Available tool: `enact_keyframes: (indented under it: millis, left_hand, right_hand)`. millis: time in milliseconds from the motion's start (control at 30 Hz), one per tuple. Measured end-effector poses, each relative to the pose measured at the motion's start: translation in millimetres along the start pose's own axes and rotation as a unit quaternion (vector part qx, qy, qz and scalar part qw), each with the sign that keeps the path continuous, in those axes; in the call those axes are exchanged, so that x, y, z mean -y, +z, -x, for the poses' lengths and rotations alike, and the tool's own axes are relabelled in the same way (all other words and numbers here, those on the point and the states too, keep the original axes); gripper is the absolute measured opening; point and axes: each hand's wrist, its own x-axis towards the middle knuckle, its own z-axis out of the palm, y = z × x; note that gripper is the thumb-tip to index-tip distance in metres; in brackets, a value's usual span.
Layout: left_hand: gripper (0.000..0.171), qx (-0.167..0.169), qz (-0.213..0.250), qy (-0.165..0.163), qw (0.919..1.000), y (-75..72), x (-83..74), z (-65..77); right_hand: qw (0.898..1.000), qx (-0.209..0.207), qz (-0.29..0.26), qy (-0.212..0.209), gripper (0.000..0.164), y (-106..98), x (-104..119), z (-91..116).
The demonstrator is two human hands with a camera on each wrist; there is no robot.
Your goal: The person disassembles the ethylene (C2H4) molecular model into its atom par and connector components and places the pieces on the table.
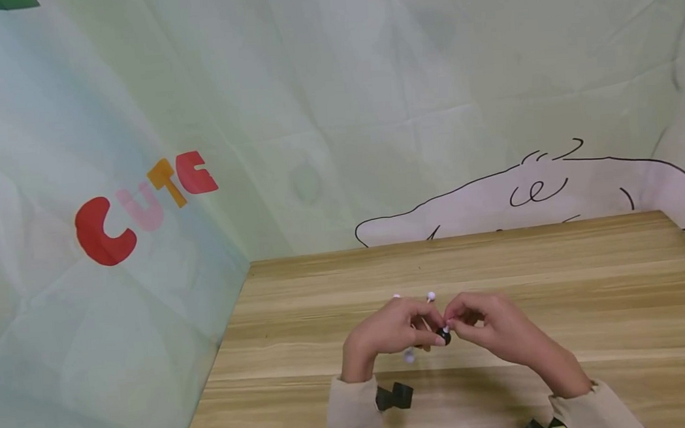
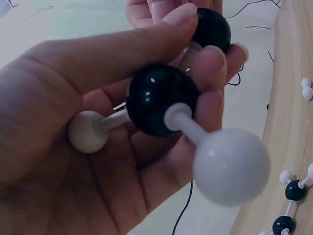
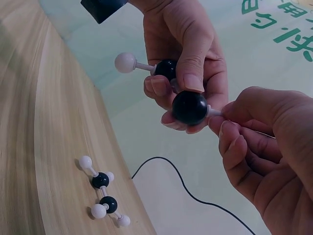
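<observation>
Here, a ball-and-stick model (image 2: 159, 98) rests in the grasp of the left hand (image 1: 385, 329), thumb on its end black ball (image 3: 190, 108). From that ball, a white peg (image 3: 214, 112) points lengthwise at the right hand (image 1: 499, 327), whose fingertips pinch its far end. A second model (image 3: 101, 182) lies on the table (image 3: 63, 122), well apart from the ball.

left wrist view: black ball (image 2: 159, 100) smooth, high-gloss, looks plastic, small bright glints; white ball (image 2: 232, 166) at its 4 o'clock smooth too, softer satin sheen, same plastic look; connecting rod (image 2: 117, 118) at its 8 o'clock plain plastic, dull sheen. right wrist view, 7 o'clock: ball-and-rod model (image 3: 108, 204) likewise plastic, glossy black, paler parts nearer matt. head view: tabletop (image 1: 280, 349) wood-grained, smooth, low sheen; backdrop (image 1: 311, 78) at 12 o'clock creased, matt, cloth-like; beige sleeve (image 1: 353, 413) at 6 o'clock matt cloth
</observation>
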Motion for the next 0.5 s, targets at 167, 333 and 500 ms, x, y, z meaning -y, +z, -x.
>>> enact_keyframes:
  millis: [167, 333, 500]
  left_hand:
    - [0.011, 0.014, 0.005, 0.004, 0.9999, -2.3, -0.5, 2.2]
    - [0.011, 0.025, 0.007, 0.011, 0.9996, -4.0, 0.5, 3.1]
    - [0.012, 0.036, 0.014, 0.02, 0.9991, -4.9, 1.9, 3.5]
  right_hand:
    - [1.0, 0.0, -0.014, -0.007, 0.01, 0.3, 0.1, 0.8]
    - [0.999, 0.012, -0.038, -0.002, 0.008, -0.5, 1.5, 1.0]
    - [0.998, 0.018, -0.066, -0.008, 0.008, -0.7, 0.1, 1.1]
